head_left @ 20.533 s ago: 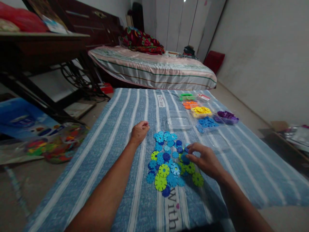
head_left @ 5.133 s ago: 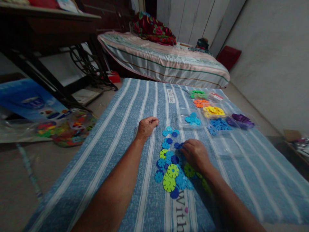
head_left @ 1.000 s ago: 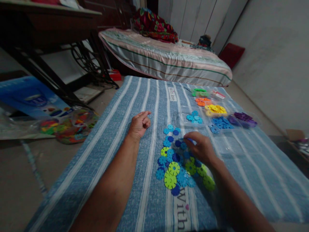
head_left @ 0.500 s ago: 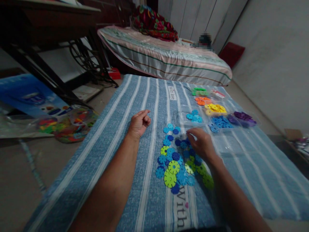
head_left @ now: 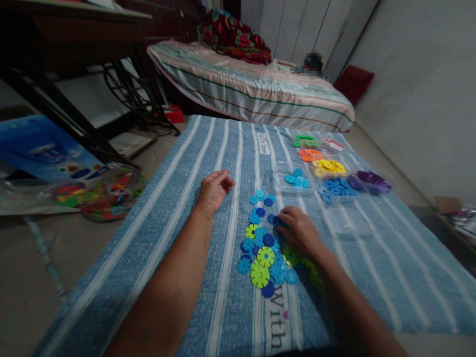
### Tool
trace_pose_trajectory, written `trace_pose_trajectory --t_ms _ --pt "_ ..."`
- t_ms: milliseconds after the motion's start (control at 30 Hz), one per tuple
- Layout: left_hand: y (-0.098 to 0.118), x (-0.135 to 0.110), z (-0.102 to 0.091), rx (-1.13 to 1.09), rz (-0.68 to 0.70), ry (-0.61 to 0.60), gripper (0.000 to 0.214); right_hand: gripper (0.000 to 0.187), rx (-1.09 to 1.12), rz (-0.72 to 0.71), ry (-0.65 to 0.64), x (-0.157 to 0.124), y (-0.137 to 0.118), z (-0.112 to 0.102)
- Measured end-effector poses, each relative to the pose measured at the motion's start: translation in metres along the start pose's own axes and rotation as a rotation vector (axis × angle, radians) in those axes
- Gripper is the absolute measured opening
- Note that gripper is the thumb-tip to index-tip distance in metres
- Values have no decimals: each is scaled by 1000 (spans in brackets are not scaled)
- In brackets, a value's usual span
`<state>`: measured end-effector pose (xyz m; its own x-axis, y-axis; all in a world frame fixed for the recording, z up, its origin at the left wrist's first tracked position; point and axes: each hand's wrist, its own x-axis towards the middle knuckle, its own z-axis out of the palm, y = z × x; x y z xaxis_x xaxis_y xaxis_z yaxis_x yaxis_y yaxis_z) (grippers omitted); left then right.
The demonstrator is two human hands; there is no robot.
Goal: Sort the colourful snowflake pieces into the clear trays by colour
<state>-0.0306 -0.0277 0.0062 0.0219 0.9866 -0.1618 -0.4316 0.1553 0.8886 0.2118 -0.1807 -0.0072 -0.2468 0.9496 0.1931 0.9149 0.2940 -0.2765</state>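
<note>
A loose pile of flat toothed discs [head_left: 263,248], light blue, dark blue and green, lies on a blue striped cloth [head_left: 208,163]. My right hand [head_left: 299,232] rests palm down on the pile's right side, fingers curled onto a dark blue disc; whether it grips the disc is hidden. My left hand [head_left: 214,189] lies on the cloth left of the pile, fingers loosely curled, nothing visible in them. Beyond the pile a clear tray [head_left: 297,179] holds a few light blue discs.
Clear trays hold sorted discs at the right: green [head_left: 305,141], orange [head_left: 309,154], yellow [head_left: 328,166], dark blue [head_left: 337,188], purple [head_left: 372,180]. An empty clear tray [head_left: 347,224] sits nearer. A bag of coloured pieces [head_left: 100,192] lies on the floor left. A mattress [head_left: 253,94] lies beyond.
My right hand has dropped from a raised pinch back onto the pile and slid slightly left. The left hand stays put, fingers a little looser.
</note>
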Motion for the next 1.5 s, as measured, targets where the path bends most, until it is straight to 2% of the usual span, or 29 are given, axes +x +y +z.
trace_pose_trajectory --t_ms 233,400,467,600,667,733,833,900,967,1167,1333,1500 --pt "-3 0 1 97 39 -19 33 15 96 42 61 -2 0 2" --pt "-9 -3 7 306 81 -52 31 8 223 -2 105 5 2 -7" --pt "-11 -4 9 382 91 -69 31 8 257 -21 211 15 9 -18" --pt "-12 -6 13 449 108 -104 30 9 126 83 601 40 24 -47" --pt "-12 -7 13 449 118 -112 28 14 32 147 669 47 27 -54" --pt "-12 -7 13 445 125 -117 28 17 3 138 594 48 25 -50" --pt "-15 -6 13 442 130 -124 29 21 5 66 327 44 13 -32" --pt "-17 -5 12 443 132 -127 30 23 -40 68 151 43 4 -18" --pt "-19 -3 11 449 137 -128 29 23 -97 101 53 46 -4 -9" --pt "-20 -3 11 469 135 -130 28 29 -173 111 -57 60 -15 0" --pt "-21 -4 12 460 137 -131 26 29 -143 57 -67 51 -14 5" --pt "-21 -4 13 457 136 -132 26 38 -166 122 -54 54 -11 0"
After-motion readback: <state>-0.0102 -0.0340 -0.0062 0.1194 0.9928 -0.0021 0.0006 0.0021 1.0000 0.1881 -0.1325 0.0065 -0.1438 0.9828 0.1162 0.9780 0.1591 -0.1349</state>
